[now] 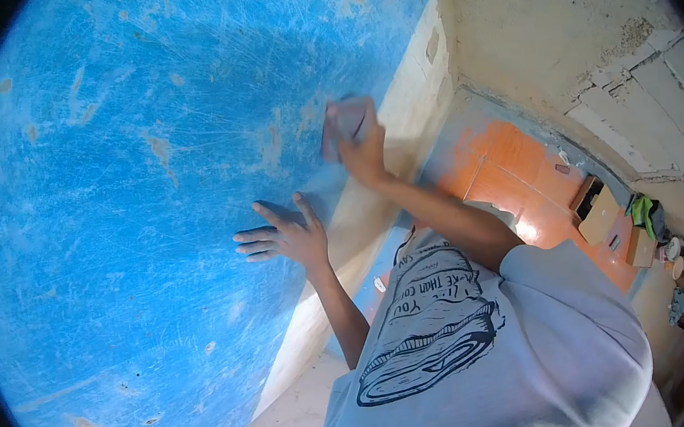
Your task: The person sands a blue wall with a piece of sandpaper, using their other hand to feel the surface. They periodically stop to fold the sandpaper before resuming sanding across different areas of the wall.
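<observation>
My right hand grips a folded piece of sandpaper, pinkish-grey and blurred by motion, against the blue painted wall. The wall's paint is scuffed all over, with fine scratches and several chipped patches. Lower and to the left, my left hand rests flat on the same wall, fingers spread and dusty, holding nothing. A pale unpainted band runs along the wall's lower edge, beneath both forearms.
Orange floor tiles lie beyond my right arm, dusty near the wall. Open cardboard boxes, a green bag and other clutter stand along the far side. A rough plaster wall with cracks meets the blue wall at a corner.
</observation>
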A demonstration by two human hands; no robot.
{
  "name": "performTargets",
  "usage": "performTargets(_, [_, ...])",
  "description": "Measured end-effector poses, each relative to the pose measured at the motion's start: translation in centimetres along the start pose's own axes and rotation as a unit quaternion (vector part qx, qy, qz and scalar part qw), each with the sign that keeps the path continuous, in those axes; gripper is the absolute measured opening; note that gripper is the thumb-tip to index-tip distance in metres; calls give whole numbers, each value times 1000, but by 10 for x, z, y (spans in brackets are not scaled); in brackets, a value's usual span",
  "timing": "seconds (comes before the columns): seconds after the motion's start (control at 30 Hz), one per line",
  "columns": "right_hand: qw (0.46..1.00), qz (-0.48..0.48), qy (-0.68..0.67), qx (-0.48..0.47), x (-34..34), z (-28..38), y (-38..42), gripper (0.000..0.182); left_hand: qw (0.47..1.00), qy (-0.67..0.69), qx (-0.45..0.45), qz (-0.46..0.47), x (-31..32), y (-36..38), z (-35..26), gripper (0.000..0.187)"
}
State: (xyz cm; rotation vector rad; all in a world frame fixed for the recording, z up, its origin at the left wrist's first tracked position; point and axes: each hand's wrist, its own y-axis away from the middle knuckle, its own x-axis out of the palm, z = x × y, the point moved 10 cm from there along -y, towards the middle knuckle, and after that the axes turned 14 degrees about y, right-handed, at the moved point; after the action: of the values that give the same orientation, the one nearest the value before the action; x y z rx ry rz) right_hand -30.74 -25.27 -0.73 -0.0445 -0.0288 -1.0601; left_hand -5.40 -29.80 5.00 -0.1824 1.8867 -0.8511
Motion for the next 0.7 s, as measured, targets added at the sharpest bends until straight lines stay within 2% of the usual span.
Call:
performTargets(0.1, [989,-124,-4,-82,-23,28,-23,27,1000,0,5,1,-2,6,1,91])
performTargets(0.2, [982,-96,21,-164,-9,31,16,27,1000,0,1,-4,0,1,-1,91])
performTargets(0.3, [991,-70,-15,-114,-9,19,0,29,1000,3,-3,-3,0,2,1,92])
performTargets(0.4, [995,-87,7,-57,-20,25,-21,31,1000,-7,2,1,-1,7,4,92])
performTargets(0.53, [989,-84,15,-119,-5,26,16,28,1000,-3,-8,-4,1,3,2,92])
performTargets(0.63, [999,-45,-5,-9,-11,13,-15,26,1000,0,6,-9,2,1,1,92])
performTargets(0.7, [998,-58,-12,-26,-13,13,-11,28,1000,-6,13,-10,0,6,2,92])
